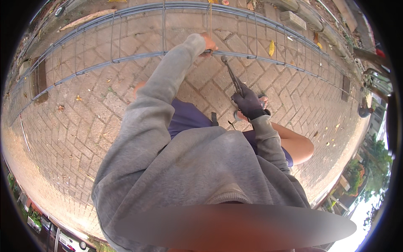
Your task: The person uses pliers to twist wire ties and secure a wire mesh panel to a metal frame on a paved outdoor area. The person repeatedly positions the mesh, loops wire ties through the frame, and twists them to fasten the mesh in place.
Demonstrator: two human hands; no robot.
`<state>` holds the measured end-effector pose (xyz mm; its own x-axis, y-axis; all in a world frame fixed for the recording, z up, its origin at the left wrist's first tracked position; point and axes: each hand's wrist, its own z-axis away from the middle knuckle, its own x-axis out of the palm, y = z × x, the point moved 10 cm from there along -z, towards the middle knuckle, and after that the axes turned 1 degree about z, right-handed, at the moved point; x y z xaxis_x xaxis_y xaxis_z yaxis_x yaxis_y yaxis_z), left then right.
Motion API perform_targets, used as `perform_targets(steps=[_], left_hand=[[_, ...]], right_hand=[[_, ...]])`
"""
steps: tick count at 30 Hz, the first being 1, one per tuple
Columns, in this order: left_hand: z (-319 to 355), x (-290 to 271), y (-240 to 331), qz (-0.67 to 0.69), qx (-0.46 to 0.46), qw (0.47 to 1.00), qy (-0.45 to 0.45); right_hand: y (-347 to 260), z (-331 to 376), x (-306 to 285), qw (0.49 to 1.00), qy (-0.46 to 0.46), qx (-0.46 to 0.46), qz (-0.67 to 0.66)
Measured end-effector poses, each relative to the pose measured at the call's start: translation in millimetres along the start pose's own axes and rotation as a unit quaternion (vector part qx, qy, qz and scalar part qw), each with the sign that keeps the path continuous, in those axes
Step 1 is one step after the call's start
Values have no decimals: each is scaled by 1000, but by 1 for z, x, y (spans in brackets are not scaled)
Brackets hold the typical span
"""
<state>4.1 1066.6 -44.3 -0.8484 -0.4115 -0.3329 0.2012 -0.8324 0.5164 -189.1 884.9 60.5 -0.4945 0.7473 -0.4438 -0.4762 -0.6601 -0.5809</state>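
In the head view, a person in a grey sweatshirt bends over a long cage of grey steel reinforcing bars (126, 59) that lies on brick paving (84, 126) and runs from far left to far right across the picture. Its long rods are joined by thin upright stirrups (163, 29) spaced along its length.

The bare left hand (208, 44) reaches farthest out and closes around the nearer long rod, just where a stirrup crosses it; the fingers wrap the bar, though the fingertips themselves are hidden behind it.

The right hand (248, 103), in a dark work glove, is clenched tight on the handles of a pair of dark metal pincers (232, 75). The tool's long axis slants from the glove, near and right, up to its head, far and left. That head (223, 59) sits just beside the rod, slightly right of the left hand, near but not clearly touching the bar. Whether the head grips a tie wire is too small to tell.

So the joint lies straight ahead of the pincers along their own axis, with the left hand already on it and nearer than the right.

Yellow fallen leaves (271, 48) dot the paving beyond.
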Motion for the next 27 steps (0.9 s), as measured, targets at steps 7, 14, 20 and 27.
perform_targets(steps=[7, 14, 20, 27], left_hand=[[5, 2, 4, 95, 28, 995, -7], [18, -4, 7, 122, 19, 992, 6], [19, -4, 8, 124, 19, 992, 18], [18, -3, 10, 93, 12, 996, 9]], right_hand=[[-12, -7, 17, 1000, 0, 16, -14], [-22, -7, 18, 999, -41, 3, -34], [-18, -8, 14, 998, -56, 15, -20], [-36, -3, 12, 999, -37, -39, 1]])
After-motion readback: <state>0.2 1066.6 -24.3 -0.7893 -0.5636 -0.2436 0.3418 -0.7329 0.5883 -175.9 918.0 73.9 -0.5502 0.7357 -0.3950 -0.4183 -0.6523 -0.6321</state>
